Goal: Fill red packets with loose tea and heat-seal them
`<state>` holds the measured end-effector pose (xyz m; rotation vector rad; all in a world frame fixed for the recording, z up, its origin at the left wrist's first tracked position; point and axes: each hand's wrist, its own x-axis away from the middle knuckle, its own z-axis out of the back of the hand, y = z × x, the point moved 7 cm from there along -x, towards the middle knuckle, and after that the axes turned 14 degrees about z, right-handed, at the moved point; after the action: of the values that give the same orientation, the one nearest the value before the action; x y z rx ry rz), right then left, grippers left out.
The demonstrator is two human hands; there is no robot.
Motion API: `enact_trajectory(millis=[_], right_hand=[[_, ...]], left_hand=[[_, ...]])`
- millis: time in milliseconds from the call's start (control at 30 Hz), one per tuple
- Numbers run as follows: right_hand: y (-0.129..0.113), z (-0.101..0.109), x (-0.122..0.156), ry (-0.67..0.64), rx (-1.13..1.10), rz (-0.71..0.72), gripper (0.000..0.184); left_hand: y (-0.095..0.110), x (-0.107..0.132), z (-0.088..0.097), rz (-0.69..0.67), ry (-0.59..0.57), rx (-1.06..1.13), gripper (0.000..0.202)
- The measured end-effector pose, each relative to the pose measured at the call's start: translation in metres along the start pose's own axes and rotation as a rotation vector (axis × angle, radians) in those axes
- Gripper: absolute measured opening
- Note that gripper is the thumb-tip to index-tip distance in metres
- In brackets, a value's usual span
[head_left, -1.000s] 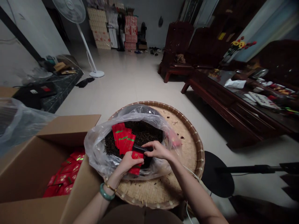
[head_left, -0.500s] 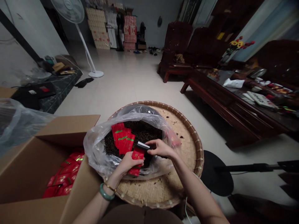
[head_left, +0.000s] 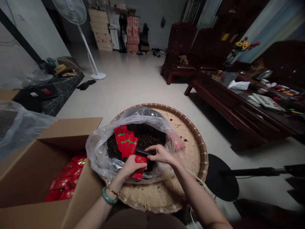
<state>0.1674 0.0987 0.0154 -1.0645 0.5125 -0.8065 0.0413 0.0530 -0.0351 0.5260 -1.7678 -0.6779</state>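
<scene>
"Red packet (head_left: 140,159), where do you find it in the head view?"

"It is in the left hand (head_left: 131,166), above the near part of an open plastic bag (head_left: 97,156). The thumb lies across its face and the fingers are closed behind it, so it is grasped firmly."

"And the right hand (head_left: 160,154), does it hold something?"

"Yes, it pinches a slim black device (head_left: 141,153) between the thumb and the fingers. This device lies across the upper end of the packet. Whether the packet's edge goes inside it, I cannot tell."

"What is around the hands?"

"Inside the bag there are dark leaves (head_left: 152,137), and on them, just beyond the left hand, several flat packets (head_left: 126,142) lie overlapped like a fan, red with a green band. The bag sits on a round woven tray (head_left: 152,197), where some loose bits are scattered near the far right rim."

"Does something stand on the left side?"

"An open cardboard box (head_left: 70,128), just beside the bag. It contains a heap of red packets (head_left: 65,181), with shiny places. On the left wrist I see also a green bangle (head_left: 109,196) and a thin gold-coloured bracelet (head_left: 112,191)."
</scene>
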Motion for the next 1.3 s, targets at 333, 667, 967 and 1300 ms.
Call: enact_trajectory(millis=[333, 667, 967, 1300], right_hand=[[-0.002, -0.005, 0.000, -0.009, -0.050, 0.026, 0.031], [0.008, 0.013, 0.001, 0.074, -0.170, -0.021, 0.041], [0.010, 0.000, -0.003, 0.058, -0.138, 0.016, 0.036], [0.034, 0.023, 0.000, 0.352, 0.587, 0.020, 0.046]], left_hand=[[0.000, -0.001, 0.001, -0.021, -0.003, -0.017, 0.032], [-0.003, -0.002, 0.003, -0.008, -0.010, 0.012, 0.037], [0.000, -0.001, 0.003, -0.025, 0.001, -0.010, 0.034], [-0.002, 0.002, 0.002, -0.013, 0.008, 0.034, 0.040]])
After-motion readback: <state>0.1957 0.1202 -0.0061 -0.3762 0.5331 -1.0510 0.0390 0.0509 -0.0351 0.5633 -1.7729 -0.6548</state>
